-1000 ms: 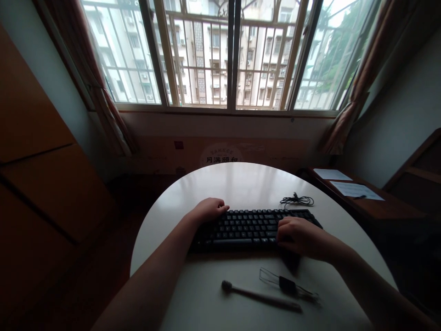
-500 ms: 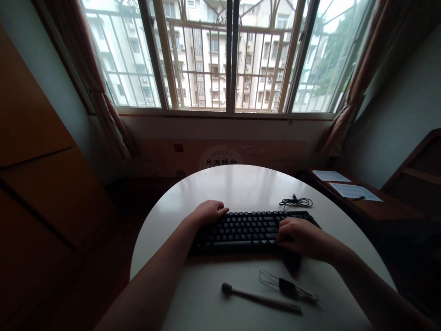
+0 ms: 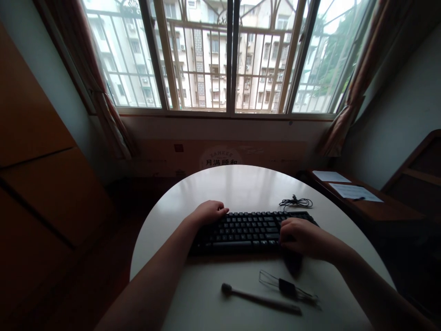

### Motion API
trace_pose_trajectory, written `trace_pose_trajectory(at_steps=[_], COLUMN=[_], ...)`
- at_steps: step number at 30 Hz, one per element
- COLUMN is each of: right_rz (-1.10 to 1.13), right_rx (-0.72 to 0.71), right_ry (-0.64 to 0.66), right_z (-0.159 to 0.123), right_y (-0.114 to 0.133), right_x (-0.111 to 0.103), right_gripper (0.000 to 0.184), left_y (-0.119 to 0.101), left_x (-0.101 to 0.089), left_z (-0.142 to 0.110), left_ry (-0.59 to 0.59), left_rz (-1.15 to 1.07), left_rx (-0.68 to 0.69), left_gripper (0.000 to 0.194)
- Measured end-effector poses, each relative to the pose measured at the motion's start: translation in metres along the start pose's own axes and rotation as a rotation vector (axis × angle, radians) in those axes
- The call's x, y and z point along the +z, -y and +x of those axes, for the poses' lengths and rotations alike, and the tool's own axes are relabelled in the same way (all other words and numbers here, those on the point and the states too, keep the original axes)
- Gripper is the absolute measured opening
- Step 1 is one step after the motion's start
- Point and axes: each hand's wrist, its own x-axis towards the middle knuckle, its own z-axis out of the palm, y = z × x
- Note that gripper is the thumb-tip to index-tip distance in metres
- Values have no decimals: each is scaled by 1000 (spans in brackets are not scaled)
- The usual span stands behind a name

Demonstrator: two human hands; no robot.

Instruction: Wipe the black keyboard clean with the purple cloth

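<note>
A black keyboard point(image 3: 246, 232) lies across the middle of the white round table. Curled over its far left corner, my left hand point(image 3: 210, 212) grips the keyboard's edge. My right hand point(image 3: 299, 235) is closed above the number-key end and covers keys there. A dark pointed shape point(image 3: 293, 264) shows just below that hand; whether it is part of a held thing or a shadow is unclear. Whatever the right fingers pinch is hidden. Nearer to me lie a toothbrush point(image 3: 262, 299) with dark bristles and a wire keycap puller point(image 3: 287, 288) with a black middle.
A coiled black cable point(image 3: 296, 202) rests behind the keyboard's right end. The white tabletop point(image 3: 237, 181) has a curved edge. To the right, a brown side table point(image 3: 396, 209) carries papers point(image 3: 356, 191) and a pen. A barred window point(image 3: 229, 59) is ahead.
My right hand has shifted slightly to the right over the keyboard, and the dark shape below it has moved along. My left hand, the toothbrush and the puller are where they were.
</note>
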Motion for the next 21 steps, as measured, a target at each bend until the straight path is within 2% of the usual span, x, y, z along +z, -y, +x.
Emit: trace_pose_trajectory(at_steps=[6,21], right_rz=[30,55], right_rx=[-35,-8], right_ry=[-30,7], right_z=[4,4], right_y=[-1,-5], right_x=[8,7], right_gripper=[10,5], left_y=[-1,-5], left_x=[-1,-4], left_z=[0,-3], left_ry=[-2,5], left_rz=[18,0], left_rx=[1,-12], left_gripper=[43,43])
